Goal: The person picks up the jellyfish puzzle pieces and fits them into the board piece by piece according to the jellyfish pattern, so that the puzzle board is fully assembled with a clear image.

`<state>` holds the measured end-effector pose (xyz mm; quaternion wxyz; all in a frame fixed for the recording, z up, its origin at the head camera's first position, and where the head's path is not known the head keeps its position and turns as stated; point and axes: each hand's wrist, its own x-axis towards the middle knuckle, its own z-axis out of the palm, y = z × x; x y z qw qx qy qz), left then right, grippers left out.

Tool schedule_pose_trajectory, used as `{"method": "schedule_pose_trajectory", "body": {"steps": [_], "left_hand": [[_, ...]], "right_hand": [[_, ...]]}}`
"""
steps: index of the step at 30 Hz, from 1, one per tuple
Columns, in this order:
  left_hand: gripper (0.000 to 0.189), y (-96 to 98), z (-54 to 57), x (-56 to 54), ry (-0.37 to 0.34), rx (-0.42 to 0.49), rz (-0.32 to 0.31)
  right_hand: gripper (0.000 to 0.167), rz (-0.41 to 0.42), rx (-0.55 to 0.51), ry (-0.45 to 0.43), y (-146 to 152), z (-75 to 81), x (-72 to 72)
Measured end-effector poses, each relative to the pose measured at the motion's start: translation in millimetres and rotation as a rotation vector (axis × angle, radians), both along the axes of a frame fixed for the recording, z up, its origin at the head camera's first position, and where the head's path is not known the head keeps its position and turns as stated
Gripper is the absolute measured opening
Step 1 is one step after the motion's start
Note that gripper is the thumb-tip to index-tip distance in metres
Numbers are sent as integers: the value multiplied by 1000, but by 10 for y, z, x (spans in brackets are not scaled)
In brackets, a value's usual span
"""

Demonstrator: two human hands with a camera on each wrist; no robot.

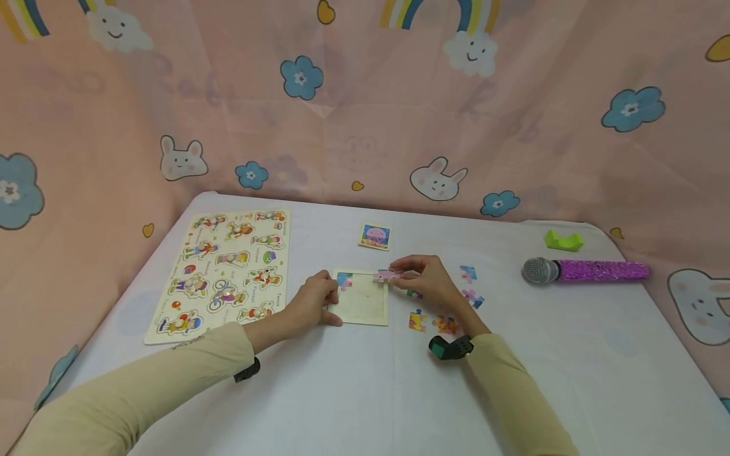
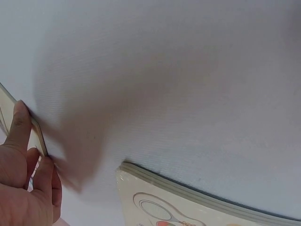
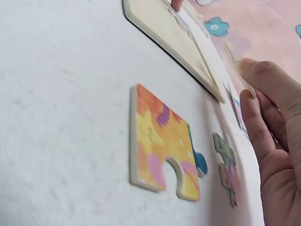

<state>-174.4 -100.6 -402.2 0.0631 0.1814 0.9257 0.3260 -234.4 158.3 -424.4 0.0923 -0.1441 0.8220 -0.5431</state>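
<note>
A square wooden puzzle tray (image 1: 365, 316) lies on the table with one picture piece (image 1: 345, 280) in its upper left corner. My left hand (image 1: 313, 299) holds the tray by its left edge, with a fingertip on the rim in the left wrist view. Over the tray's upper right corner, my right hand (image 1: 428, 282) pinches a pink puzzle piece (image 1: 384, 275) between thumb and fingers. In the right wrist view that piece shows mostly edge-on. Loose pieces lie right of the tray, among them an orange-yellow piece (image 3: 162, 141) and a green-pink piece (image 3: 226, 162).
A large board of sports figures (image 1: 228, 272) lies at the left. Behind the tray sits a small square picture puzzle (image 1: 374, 237). A purple glittery microphone (image 1: 587, 270) and a lime-green block (image 1: 563, 240) are at the right. A pink patterned curtain (image 1: 353, 114) hangs behind the table.
</note>
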Motion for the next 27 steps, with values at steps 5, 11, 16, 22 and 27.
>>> {"method": "schedule_pose_trajectory", "body": {"steps": [5, 11, 16, 22, 27], "left_hand": [[39, 5, 4, 4, 7, -12, 2], [39, 10, 4, -1, -4, -12, 4], [40, 9, -4, -13, -6, -11, 6], [39, 12, -9, -15, -14, 7, 16], [37, 10, -3, 3, -8, 21, 3]], "right_hand": [[28, -3, 8, -1, -87, -14, 7], [28, 26, -9, 37, -202, -37, 3], [29, 37, -21, 53, -303, -69, -11], [28, 49, -20, 70, -379, -95, -28], [28, 68, 5, 117, -413, -94, -19]]}}
